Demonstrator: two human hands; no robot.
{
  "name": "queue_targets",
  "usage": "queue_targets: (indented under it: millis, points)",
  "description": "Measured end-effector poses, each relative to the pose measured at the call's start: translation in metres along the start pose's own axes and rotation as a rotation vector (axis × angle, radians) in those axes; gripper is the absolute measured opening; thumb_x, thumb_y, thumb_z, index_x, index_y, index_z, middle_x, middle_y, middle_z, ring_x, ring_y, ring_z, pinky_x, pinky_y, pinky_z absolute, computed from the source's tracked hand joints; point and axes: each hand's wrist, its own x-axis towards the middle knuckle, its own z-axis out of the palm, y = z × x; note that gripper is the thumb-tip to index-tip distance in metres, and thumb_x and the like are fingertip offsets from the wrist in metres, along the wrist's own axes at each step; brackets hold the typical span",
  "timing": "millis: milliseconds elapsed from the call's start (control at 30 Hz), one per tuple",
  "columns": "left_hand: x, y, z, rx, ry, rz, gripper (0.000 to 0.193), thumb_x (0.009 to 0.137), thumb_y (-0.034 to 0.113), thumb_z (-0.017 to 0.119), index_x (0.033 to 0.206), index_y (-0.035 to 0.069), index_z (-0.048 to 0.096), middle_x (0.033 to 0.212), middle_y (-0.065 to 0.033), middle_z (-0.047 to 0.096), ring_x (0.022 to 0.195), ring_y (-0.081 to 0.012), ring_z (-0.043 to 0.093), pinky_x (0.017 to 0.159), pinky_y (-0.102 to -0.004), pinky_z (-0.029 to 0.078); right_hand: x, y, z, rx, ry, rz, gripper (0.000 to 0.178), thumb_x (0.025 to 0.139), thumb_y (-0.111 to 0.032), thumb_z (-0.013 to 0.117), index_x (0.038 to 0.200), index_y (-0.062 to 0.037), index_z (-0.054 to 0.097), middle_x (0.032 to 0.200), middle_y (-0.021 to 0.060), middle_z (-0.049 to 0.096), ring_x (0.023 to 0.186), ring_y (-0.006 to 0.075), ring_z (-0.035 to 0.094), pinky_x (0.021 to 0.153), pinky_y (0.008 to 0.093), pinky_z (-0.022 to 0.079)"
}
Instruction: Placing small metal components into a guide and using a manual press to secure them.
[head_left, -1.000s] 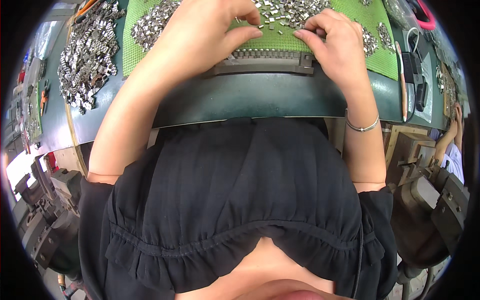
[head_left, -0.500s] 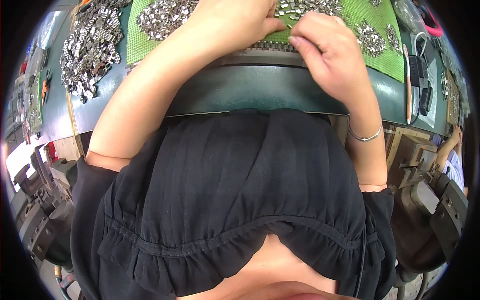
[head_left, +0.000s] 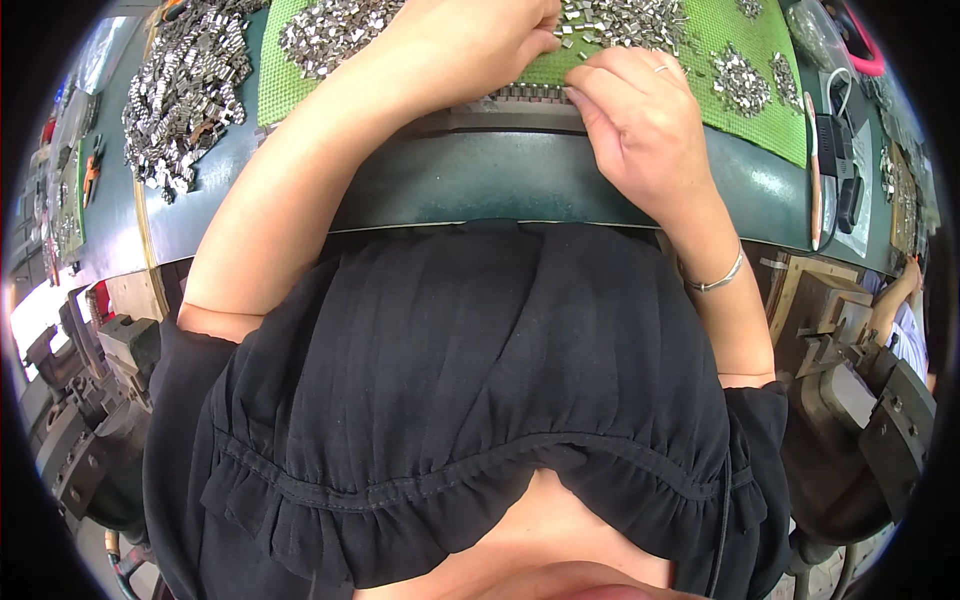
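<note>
My left hand (head_left: 487, 48) reaches over a green mesh mat (head_left: 765, 140), its thumb and fingers pinched together beside a pile of small shiny metal pieces (head_left: 625, 22). What sits between those fingertips is hidden. My right hand (head_left: 640, 125), with a ring, has its fingers curled and its thumb and forefinger together at the right part of a row of small metal pieces (head_left: 530, 93). That row lies along a dark metal bar (head_left: 500, 118) at the mat's near edge. Anything in the right fingertips is too small to make out.
Another pile of metal pieces (head_left: 335, 35) lies on the mat's left; a smaller heap (head_left: 741, 82) is at right. Linked metal pieces (head_left: 190, 95) cover the table farther left. A black adapter (head_left: 835, 145) lies at right. Another person's arm (head_left: 895, 298) shows at far right.
My right hand has shifted slightly nearer and to the left, along the row of metal pieces. My left hand has barely moved and keeps its pinch near the pile.
</note>
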Motion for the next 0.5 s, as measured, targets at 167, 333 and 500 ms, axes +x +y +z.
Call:
queue_targets:
  millis: [167,333,500]
  points:
    - [-0.02,0.001,-0.015,-0.249,-0.118,-0.053,0.012,0.087,0.016,0.069,0.09,0.005,0.07,0.089,-0.0118,0.068,0.092,-0.0325,0.064,0.088,-0.0466,0.045,-0.01,0.001,0.005,-0.023,0.047,0.001,0.013,0.071,-0.004,0.068,0.084,-0.0059,0.064,0.08,0.0053,0.056,0.079,0.0249,0.059,0.075,0.0377,0.046]
    - [-0.041,0.012,-0.004,-0.154,0.035,0.018,0.008,0.086,0.012,0.07,0.089,0.005,0.068,0.084,-0.0082,0.068,0.085,-0.0286,0.064,0.077,-0.04,0.045,-0.016,-0.005,-0.007,-0.072,-0.04,-0.016,0.028,0.075,-0.007,0.071,0.102,-0.0063,0.068,0.091,0.0073,0.059,0.088,0.0254,0.06,0.079,0.0378,0.047]
    - [-0.049,0.013,-0.002,-0.045,0.13,0.116,0.009,0.084,0.012,0.073,0.09,0.005,0.072,0.087,-0.0075,0.07,0.085,-0.0277,0.066,0.078,-0.0398,0.046,-0.022,-0.003,-0.018,-0.061,-0.067,0.028,0.035,0.079,-0.01,0.073,0.113,-0.0077,0.068,0.098,0.0078,0.061,0.095,0.0268,0.059,0.085,0.0411,0.045]
